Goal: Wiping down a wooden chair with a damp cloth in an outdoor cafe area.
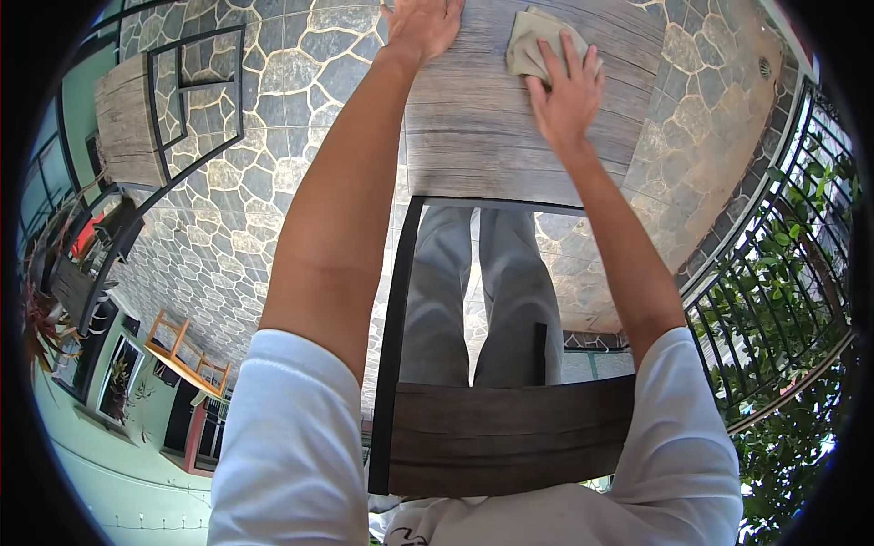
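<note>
Below me is a chair with a wood-grain seat (471, 136), a dark wooden backrest (512, 430) and a black metal frame (398, 327). My right hand (567, 95) lies palm down on a folded khaki cloth (536, 41), fingers spread and pressing it against the seat. At the seat's left edge rests my left hand (425, 27), holding nothing that I can see. The top of the picture cuts off its fingertips. Through the gap between backrest and seat, my legs in grey trousers (444, 300) show.
Stone-patterned tiles (328, 75) cover the floor. To the left stands another piece of furniture with a wood-grain top (126, 119) and black frame; farther back is an orange wooden chair (184, 355). A black metal railing (737, 327) with leafy plants (785, 239) runs along the right.
</note>
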### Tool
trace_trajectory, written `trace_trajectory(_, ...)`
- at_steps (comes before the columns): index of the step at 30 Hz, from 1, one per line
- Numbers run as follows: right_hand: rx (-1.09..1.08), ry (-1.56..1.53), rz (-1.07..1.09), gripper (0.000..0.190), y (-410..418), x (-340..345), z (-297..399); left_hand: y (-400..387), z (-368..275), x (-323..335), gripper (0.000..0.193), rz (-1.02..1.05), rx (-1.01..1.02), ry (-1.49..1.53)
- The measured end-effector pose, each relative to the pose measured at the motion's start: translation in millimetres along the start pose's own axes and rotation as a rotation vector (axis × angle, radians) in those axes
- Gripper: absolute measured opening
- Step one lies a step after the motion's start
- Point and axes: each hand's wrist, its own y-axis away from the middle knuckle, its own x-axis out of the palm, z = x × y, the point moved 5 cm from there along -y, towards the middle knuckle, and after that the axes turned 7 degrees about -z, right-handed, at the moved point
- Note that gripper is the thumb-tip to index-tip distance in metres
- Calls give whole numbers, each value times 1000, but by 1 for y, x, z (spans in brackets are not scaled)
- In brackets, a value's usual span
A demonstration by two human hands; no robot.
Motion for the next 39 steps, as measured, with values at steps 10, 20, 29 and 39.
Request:
trace_trajectory(10, -891, -146, 192, 66, 93, 16, 125, 1, -1, 6, 71, 84, -58, -40)
trace_trajectory(20, -143, 98, -15, 66, -34, -21, -92, 25, 2, 15, 59, -328, 123, -219)
trace_trajectory(29, -595, -147, 366, 66, 94, -17, 25, 116, 9, 29, 61, -210, 197, -131)
trace_trajectory(39, -580, -16, 123, 68, -67, -20, -79, 114, 15, 23, 60, -197, 215, -47)
